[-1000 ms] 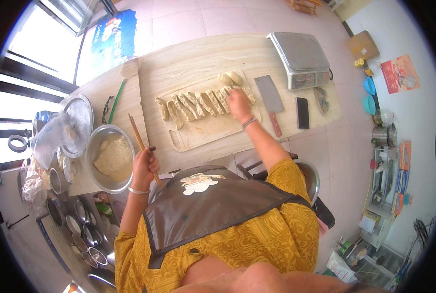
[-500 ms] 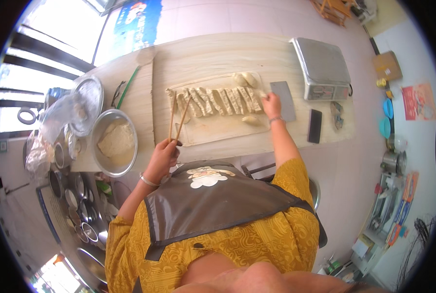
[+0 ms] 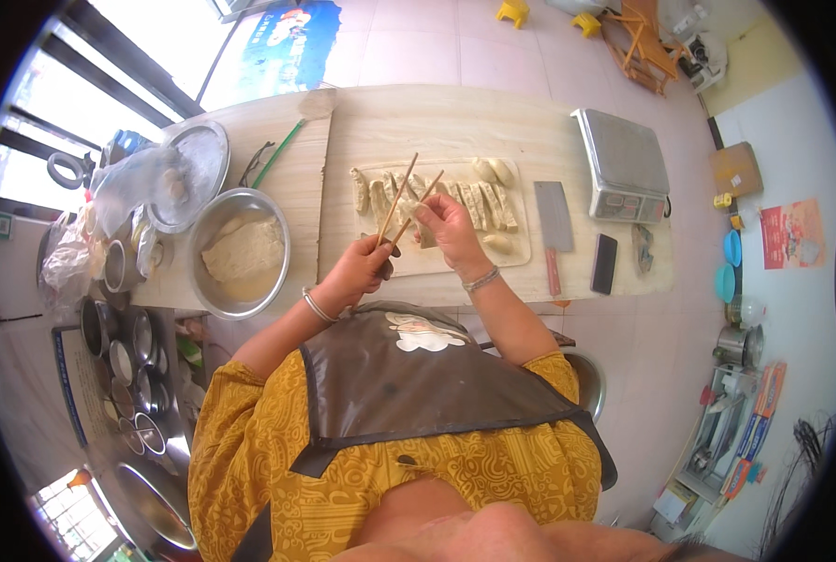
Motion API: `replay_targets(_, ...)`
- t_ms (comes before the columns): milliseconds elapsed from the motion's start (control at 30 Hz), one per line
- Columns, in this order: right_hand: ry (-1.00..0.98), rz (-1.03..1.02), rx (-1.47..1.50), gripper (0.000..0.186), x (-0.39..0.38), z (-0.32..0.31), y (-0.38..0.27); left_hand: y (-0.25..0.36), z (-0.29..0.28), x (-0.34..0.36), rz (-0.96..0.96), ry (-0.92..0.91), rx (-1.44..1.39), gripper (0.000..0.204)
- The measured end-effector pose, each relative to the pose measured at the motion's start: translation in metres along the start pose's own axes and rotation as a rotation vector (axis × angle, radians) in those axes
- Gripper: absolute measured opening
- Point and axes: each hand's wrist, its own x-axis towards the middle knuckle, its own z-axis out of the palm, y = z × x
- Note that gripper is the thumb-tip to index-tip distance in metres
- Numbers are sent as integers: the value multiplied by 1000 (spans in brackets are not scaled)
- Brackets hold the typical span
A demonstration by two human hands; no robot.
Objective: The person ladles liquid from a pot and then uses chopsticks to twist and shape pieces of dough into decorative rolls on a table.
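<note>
My left hand grips a pair of wooden chopsticks, which point up and forward over the cutting board. My right hand is pinched beside the chopsticks, on what looks like a small pale piece of dough; its edges are hard to make out. Behind both hands, several pale dough strips lie in a row on the board, with plumper dough pieces at its back right and front right. A cleaver with a reddish handle lies flat right of the board.
A steel bowl of dough stands at the left, beside a round metal lid, plastic bags and a green-handled tool. A metal scale and a dark phone sit at the right. Pans are low at the left.
My left hand has moved right and forward with the chopsticks. My right hand has left the row's right end, moving left to meet the chopsticks, uncovering more of the cleaver.
</note>
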Motion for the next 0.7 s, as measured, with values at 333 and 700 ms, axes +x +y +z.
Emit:
replay_targets(333,76,-31,-422,17,-1,33,7,-27,-25,-12,412,141,720,16)
replay_targets(700,-518,18,-58,32,-1,101,-52,2,-51,-73,-73,-650,-584,39)
